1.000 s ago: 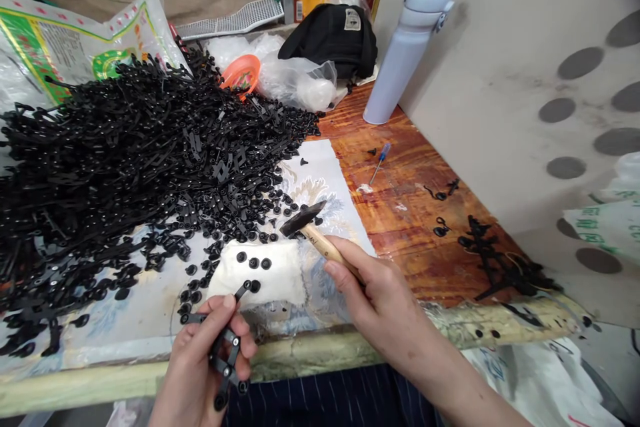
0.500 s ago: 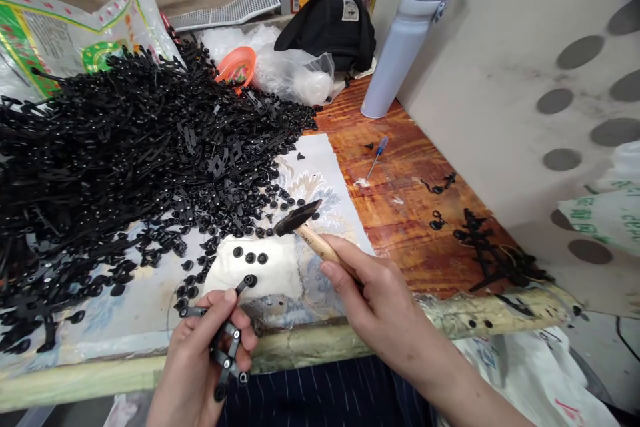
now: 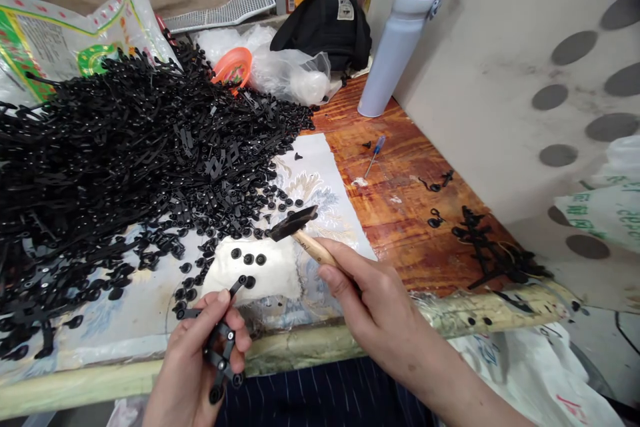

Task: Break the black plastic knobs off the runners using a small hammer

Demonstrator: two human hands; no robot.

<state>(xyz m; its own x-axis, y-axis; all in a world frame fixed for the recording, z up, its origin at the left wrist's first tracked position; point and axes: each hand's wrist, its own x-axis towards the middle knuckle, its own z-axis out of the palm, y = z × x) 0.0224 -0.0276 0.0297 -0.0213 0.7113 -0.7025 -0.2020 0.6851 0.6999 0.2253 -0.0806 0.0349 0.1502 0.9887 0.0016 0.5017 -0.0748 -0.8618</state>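
Observation:
My left hand point(image 3: 200, 353) is closed on a black jointed plastic linkage point(image 3: 224, 345) with silver rivets. One end of the linkage reaches over a white cloth pad point(image 3: 277, 270), beside a small round black part point(image 3: 250, 282). Three more round black parts point(image 3: 249, 258) stand in a row on the pad. My right hand point(image 3: 370, 300) grips the wooden handle of a hammer point(image 3: 295, 223). Its dark head is raised above the pad's upper right edge, apart from the parts.
A large heap of black linkages point(image 3: 125, 140) covers the left of the table. At the back are a plastic bag point(image 3: 125, 20), an orange dish point(image 3: 234, 67), a black cap point(image 3: 323, 33) and a pale bottle point(image 3: 395, 47). A small screwdriver point(image 3: 375, 157) lies on the right.
The linkage end in my left hand has shifted slightly left of the round part on the pad. The hammer head has tilted a little. The whole view has moved slightly.

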